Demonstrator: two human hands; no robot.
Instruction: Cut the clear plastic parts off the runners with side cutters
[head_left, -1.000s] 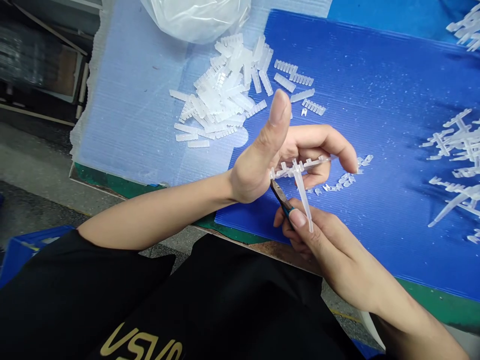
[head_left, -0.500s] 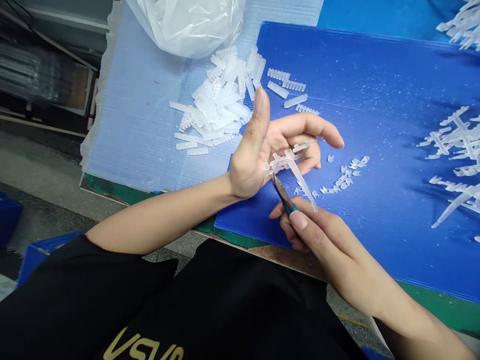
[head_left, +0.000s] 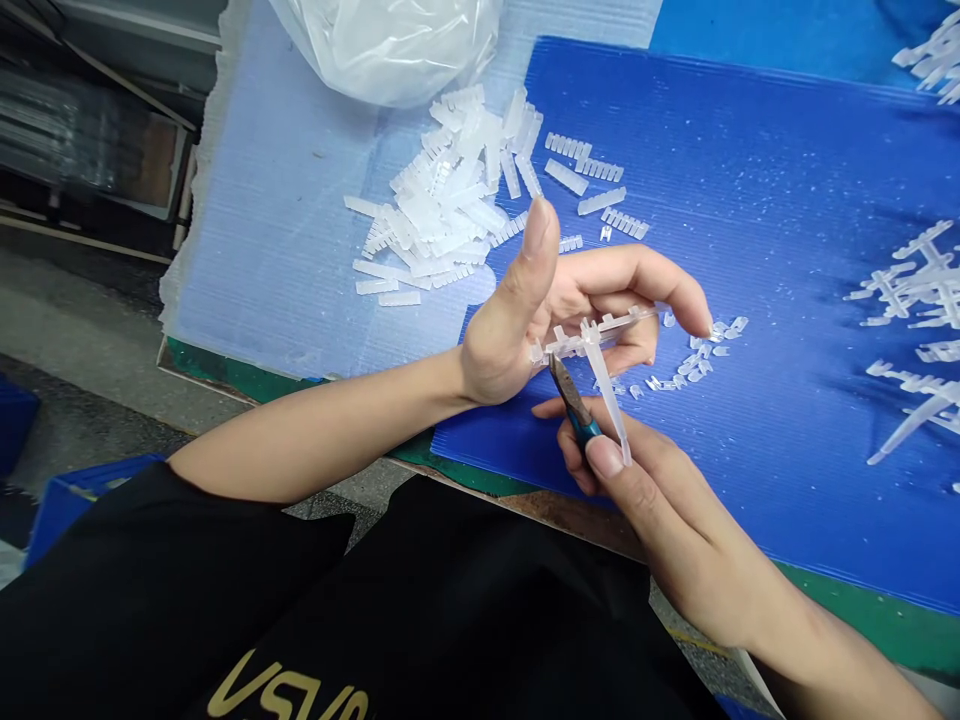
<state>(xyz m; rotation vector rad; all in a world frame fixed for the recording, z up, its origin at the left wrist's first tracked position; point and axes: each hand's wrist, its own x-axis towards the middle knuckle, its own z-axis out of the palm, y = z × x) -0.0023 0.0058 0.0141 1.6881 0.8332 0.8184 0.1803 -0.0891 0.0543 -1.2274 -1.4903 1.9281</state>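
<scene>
My left hand point(head_left: 517, 320) is palm up, thumb raised, its lower fingers curled around a translucent plastic sprue point(head_left: 609, 395). Small tabs stick out along the sprue's crossbar, and its tapered stem points down toward my right hand. My right hand point(head_left: 637, 470) is closed on side cutters point(head_left: 574, 402) with a teal handle. The jaws of the cutters touch or nearly touch the crossbar close to my left palm; I cannot tell whether they grip it. Beyond my left fingertips, several small clear clips point(head_left: 694, 360) lie scattered on the blue sheet point(head_left: 780, 480).
A heap of white comb-like strips point(head_left: 442, 200) lies to the left, with several loose strips point(head_left: 600, 170) beside it. A white plastic bag point(head_left: 390, 45) stands at the back. More uncut sprues point(head_left: 922, 285) lie along the right side. The table's near edge point(head_left: 495, 484) runs below my wrists.
My left hand has turned slightly, and the sprue's stem now points more steeply down. A clip and a short comb piece now show above my left hand. The view has shifted a little.
</scene>
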